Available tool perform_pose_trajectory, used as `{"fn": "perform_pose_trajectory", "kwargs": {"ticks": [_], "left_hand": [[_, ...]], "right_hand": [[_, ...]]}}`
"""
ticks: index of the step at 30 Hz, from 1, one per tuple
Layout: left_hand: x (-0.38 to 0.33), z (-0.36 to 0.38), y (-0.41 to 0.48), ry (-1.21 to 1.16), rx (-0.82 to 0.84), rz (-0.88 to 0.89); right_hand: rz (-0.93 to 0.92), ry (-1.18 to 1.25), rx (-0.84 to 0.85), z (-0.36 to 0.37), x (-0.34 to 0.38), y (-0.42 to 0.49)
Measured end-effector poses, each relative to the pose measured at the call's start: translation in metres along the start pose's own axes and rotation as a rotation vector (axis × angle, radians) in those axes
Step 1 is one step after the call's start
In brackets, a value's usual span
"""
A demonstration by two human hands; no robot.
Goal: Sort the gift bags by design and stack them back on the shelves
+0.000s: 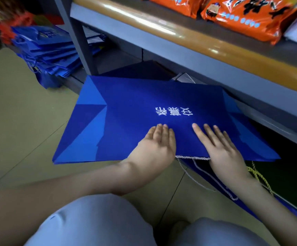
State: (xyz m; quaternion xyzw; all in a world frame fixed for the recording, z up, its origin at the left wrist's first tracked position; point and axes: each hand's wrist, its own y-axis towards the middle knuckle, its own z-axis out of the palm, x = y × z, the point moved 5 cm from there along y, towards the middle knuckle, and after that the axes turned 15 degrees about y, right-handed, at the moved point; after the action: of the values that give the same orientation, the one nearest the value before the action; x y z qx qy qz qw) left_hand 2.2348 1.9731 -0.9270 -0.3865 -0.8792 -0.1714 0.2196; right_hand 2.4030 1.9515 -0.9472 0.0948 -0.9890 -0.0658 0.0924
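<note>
Neither hand grasps anything: left hand (154, 144) and right hand (220, 148) press flat, fingers (162, 129) straight, on the folded blue gift bag (135, 103), which stretches ahead of them under the shelf (215, 55). Light, stiff, glossy paper probably slides and creases; pinch its edge beside the cord handles (194, 158) between the wrists.

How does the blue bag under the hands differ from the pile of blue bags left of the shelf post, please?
The blue bag lies flat with the left hand and right hand resting on it; the pile is splayed and untouched. The bag shows white characters; the pile's print is blurred. Both are blue.
</note>
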Motion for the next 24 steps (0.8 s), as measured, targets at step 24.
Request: {"fn": "perform_pose_trajectory", "kwargs": {"ticks": [24], "left_hand": [[-0.017, 0.068, 0.126, -0.282, -0.321, 0.592]], "right_hand": [[0.52, 0.366, 0.489, 0.002, -0.082, -0.039]]}}
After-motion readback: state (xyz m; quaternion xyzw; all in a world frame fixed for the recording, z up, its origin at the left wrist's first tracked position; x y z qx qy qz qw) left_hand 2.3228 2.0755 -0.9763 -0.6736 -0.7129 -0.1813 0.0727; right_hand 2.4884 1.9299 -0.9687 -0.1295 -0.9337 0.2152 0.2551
